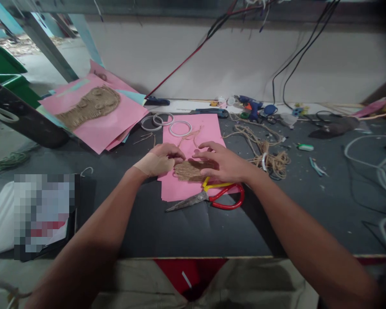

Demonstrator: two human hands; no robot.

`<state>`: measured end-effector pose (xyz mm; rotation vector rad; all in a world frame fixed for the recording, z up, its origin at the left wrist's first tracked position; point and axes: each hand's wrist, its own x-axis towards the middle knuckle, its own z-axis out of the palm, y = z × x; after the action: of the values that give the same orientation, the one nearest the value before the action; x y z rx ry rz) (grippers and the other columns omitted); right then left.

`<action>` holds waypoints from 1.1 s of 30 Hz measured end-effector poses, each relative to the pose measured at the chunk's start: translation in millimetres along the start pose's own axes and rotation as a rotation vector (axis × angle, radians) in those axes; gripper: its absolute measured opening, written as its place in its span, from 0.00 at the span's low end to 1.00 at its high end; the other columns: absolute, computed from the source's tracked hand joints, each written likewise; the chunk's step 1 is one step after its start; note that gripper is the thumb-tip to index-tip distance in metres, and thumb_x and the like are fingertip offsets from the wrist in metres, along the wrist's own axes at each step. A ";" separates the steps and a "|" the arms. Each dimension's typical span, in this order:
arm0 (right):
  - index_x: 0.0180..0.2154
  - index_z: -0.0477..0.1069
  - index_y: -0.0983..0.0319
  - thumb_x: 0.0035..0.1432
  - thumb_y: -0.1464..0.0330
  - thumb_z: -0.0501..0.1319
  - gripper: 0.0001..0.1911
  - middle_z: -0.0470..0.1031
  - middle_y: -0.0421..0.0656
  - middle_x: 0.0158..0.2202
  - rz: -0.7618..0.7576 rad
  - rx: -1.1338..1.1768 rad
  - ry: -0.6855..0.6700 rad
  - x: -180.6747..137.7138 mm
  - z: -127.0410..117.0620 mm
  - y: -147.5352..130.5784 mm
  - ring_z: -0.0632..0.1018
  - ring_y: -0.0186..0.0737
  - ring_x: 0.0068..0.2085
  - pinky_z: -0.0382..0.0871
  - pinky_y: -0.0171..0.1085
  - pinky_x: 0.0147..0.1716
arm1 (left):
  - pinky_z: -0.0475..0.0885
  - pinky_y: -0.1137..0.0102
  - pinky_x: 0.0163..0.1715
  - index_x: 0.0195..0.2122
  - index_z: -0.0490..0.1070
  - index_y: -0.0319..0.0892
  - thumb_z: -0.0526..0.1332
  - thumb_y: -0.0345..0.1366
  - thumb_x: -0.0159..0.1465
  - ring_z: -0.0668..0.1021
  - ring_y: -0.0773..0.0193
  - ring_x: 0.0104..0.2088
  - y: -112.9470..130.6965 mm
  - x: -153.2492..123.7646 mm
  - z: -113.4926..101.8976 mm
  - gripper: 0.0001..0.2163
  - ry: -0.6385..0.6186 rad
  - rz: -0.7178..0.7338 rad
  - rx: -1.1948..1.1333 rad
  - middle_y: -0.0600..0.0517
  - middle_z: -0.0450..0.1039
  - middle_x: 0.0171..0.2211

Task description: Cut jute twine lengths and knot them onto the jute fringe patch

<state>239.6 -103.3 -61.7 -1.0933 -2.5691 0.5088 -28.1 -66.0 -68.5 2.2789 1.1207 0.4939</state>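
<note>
Forearms [99, 223], cut off below, loom closest. Left of my fingers, a pixelated object [45, 214] is unreadable. My left hand [162, 159] bunches at one end of the twine panel [188, 171]; whether it pinches, I cannot tell. My right hand [220, 162], fingers spread, hides the other, above scissors [193, 200], near tangled twine [273, 161].

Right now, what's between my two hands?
Head view: between the left hand and right hand, part of the flat brown twine bundle lies over the pink sheet.
</note>
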 end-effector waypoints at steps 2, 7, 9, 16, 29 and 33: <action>0.58 0.75 0.54 0.63 0.47 0.60 0.28 0.64 0.52 0.62 -0.009 -0.007 -0.001 -0.7 -0.5 0.8 0.67 0.57 0.63 0.64 0.55 0.62 | 0.70 0.67 0.40 0.39 0.82 0.44 0.61 0.32 0.62 0.77 0.63 0.37 -0.3 0.4 -0.2 0.09 -0.010 0.023 0.003 0.50 0.80 0.38; 0.55 0.77 0.54 0.63 0.48 0.61 0.26 0.65 0.52 0.62 -0.020 -0.019 -0.004 -0.8 -0.2 0.7 0.67 0.55 0.63 0.64 0.55 0.62 | 0.70 0.66 0.44 0.38 0.82 0.46 0.60 0.32 0.63 0.78 0.61 0.40 -0.7 2.7 0.1 0.10 -0.028 0.082 0.025 0.50 0.81 0.39; 0.54 0.77 0.55 0.63 0.48 0.61 0.25 0.66 0.52 0.61 -0.022 -0.010 -0.003 -0.8 0.0 1.5 0.67 0.55 0.63 0.64 0.55 0.62 | 0.70 0.65 0.46 0.39 0.83 0.47 0.60 0.32 0.63 0.78 0.61 0.41 -0.8 3.1 0.0 0.10 -0.028 0.102 0.033 0.51 0.81 0.39; 0.54 0.75 0.58 0.60 0.51 0.66 0.26 0.67 0.52 0.60 -0.011 0.069 0.054 -3.0 -2.5 6.7 0.72 0.53 0.60 0.67 0.51 0.61 | 0.70 0.64 0.48 0.41 0.83 0.49 0.59 0.32 0.65 0.78 0.60 0.44 -1.0 2.9 -0.2 0.12 -0.051 0.115 0.062 0.50 0.80 0.41; 0.48 0.81 0.56 0.59 0.51 0.67 0.21 0.71 0.50 0.56 -0.044 0.061 0.057 -4.3 -6.0 14.5 0.76 0.50 0.54 0.70 0.48 0.57 | 0.69 0.64 0.47 0.41 0.84 0.49 0.59 0.34 0.65 0.78 0.59 0.43 1.6 3.0 -1.3 0.12 -0.061 0.113 0.110 0.50 0.80 0.40; 0.46 0.82 0.57 0.60 0.53 0.67 0.18 0.71 0.51 0.55 -0.049 0.032 0.066 -4.6 -7.4 13.2 0.77 0.49 0.52 0.71 0.48 0.55 | 0.68 0.64 0.47 0.40 0.84 0.47 0.58 0.34 0.66 0.78 0.60 0.43 4.8 3.3 -1.8 0.12 -0.067 0.113 0.133 0.50 0.80 0.40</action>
<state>253.9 -96.6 -61.5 -1.0170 -2.5154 0.4921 -24.2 -65.2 -63.8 2.4654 1.0242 0.3934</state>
